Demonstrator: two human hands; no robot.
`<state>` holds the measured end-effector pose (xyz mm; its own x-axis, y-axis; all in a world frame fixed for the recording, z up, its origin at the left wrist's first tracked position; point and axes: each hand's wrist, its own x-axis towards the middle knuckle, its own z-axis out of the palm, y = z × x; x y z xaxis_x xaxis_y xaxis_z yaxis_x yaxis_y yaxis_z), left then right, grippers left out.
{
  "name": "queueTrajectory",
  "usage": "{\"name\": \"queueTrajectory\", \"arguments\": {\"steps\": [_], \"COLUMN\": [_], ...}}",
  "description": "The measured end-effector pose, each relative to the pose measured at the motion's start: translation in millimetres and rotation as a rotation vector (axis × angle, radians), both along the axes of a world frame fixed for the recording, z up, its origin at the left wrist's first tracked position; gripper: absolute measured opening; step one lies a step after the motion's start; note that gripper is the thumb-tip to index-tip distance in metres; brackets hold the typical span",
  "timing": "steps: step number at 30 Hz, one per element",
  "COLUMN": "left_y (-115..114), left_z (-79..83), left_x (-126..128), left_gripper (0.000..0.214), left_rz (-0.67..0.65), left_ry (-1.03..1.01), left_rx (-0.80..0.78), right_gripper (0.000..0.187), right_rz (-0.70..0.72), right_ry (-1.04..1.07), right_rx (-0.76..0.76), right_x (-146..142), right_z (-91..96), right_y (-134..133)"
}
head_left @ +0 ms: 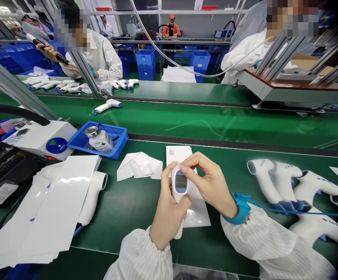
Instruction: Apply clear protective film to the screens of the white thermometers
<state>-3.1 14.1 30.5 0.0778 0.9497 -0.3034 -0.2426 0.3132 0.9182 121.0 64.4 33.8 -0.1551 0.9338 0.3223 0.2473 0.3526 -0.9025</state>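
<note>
A white infrared thermometer (177, 193) with a blue-framed display stands in front of me, its screen facing up at me. My left hand (170, 210) is wrapped round its body, with the thumb below the display. At the upper right edge of the screen, the thumb and index finger of my right hand (208, 181) are pinched together against the head. Whatever lies between those fingertips is hidden. A blue wrist strap (238, 209) circles my right wrist. Under the hands lies a white printed sheet (198, 214), and a crumpled white cloth or tissue (140, 166) is to its left.
Several thermometers (285, 182) lie at the right. On the left, white sheets (61, 202) partly cover another thermometer (94, 194). A blue tray (119, 146) holds a metal-topped bottle (100, 140). Beyond runs a green conveyor belt (192, 120) with one thermometer (107, 105). Co-workers (106, 54) sit across.
</note>
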Motion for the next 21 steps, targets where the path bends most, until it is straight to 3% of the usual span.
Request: {"name": "queueTrajectory", "arguments": {"steps": [3,6,8,9,12,14,16,19,21], "left_y": [5,13,17,18,17,14,10,6,6], "left_z": [-5.0,-12.4,-16.9,-18.7,-22.1,-23.0,-23.8,-26.9,-30.7], "left_x": [0,-1,-1,0,2,2,1,-4,-9], "left_gripper": [0.072,0.071,0.067,0.066,0.070,0.066,0.055,0.042,0.038], "left_rz": [0.122,0.239,0.178,0.134,0.028,-0.041,-0.098,-0.121,-0.119], "left_ry": [-0.087,-0.281,-0.340,-0.329,-0.207,-0.107,-0.044,0.010,0.042], "left_rx": [0.021,-0.018,-0.086,-0.106,-0.073,-0.038,-0.038,-0.100,-0.142], "right_gripper": [0.013,0.023,0.036,0.038,0.035,0.041,0.050,0.062,0.060], "right_rz": [-0.035,0.205,0.339,0.340,0.110,-0.114,-0.252,-0.338,-0.339], "right_ry": [0.060,-0.014,-0.135,-0.197,-0.432,-0.597,-0.641,-0.708,-0.765], "right_rx": [-0.160,-0.453,-0.526,-0.507,-0.335,-0.250,-0.224,-0.185,-0.168], "right_x": [3,6,6,6,11,20,33,53,64], "right_z": [-3.6,-9.8,-16.5,-20.8,-34.3,-39.8,-40.2,-35.8,-34.2], "right_y": [-6,-17,-18,-14,26,72,119,166,168]}}
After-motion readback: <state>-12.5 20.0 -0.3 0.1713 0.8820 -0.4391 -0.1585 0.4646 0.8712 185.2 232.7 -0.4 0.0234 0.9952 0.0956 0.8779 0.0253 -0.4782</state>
